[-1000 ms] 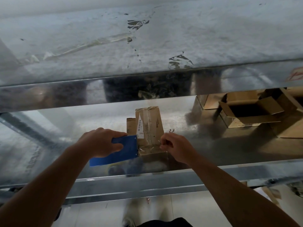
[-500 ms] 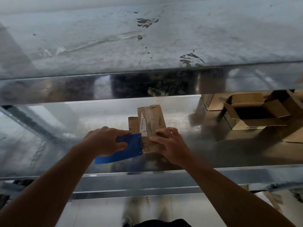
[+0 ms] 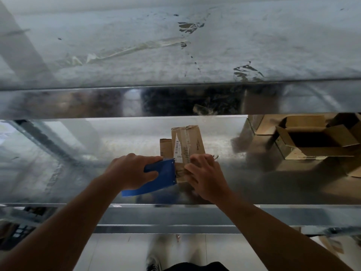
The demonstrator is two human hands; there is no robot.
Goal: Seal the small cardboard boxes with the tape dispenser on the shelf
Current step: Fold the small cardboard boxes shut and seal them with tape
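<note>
Change: right hand (image 3: 207, 177) is shifting from pinching tape (image 3: 184, 140) to pressing the small cardboard box (image 3: 195, 141), fingers released, likely smoothing the seal.
Left hand (image 3: 129, 171): fingers are grasping the blue tape dispenser (image 3: 161, 178) against the box, probably keeping tape taut.
Box: sitting near the shelf's (image 3: 273, 184) front edge.

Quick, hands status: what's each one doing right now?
Left hand: closed around the blue plastic tape dispenser.
Right hand: open, fingers pressing on the small brown cardboard box.
</note>
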